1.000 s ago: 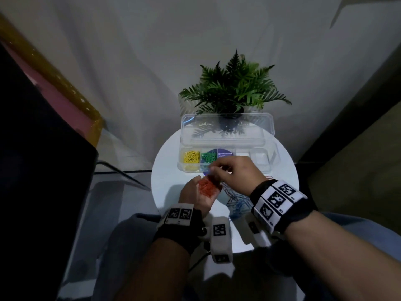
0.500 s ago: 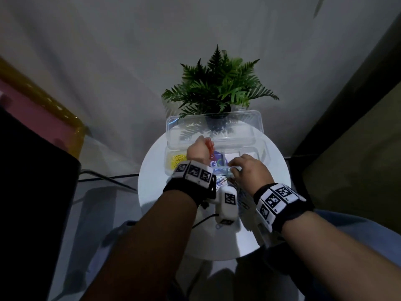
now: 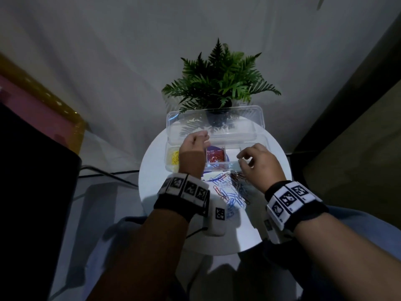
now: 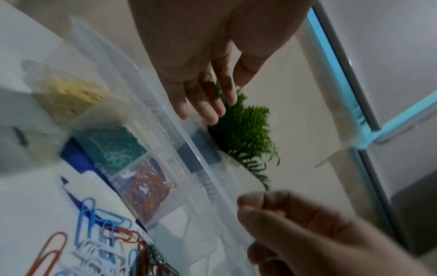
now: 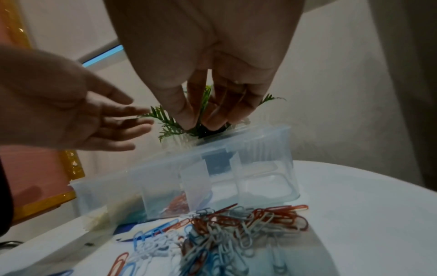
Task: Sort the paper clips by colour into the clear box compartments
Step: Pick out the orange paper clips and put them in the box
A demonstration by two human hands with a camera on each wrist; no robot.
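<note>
The round white surface (image 3: 256, 231) fills the middle of the head view; at its upper edge stands the clear box (image 3: 249, 168), lid raised, a potted fern (image 3: 219, 83) behind it. Judging by the fill, sorting is partly done; yellow clips (image 3: 173, 158) sit in the leftmost compartment, green clips (image 4: 113, 143) next, red clips (image 3: 214, 158) in the third; the compartments at right look empty. Much is left; a loose heap of clips (image 3: 230, 190), blue, red and pale, lies on the surface just below the box. The left hand (image 3: 193, 146) hovers over the box, grip apart and empty; the right hand (image 3: 258, 161) hangs above the heap, fingers loosely curled, nothing visibly pinched.
</note>
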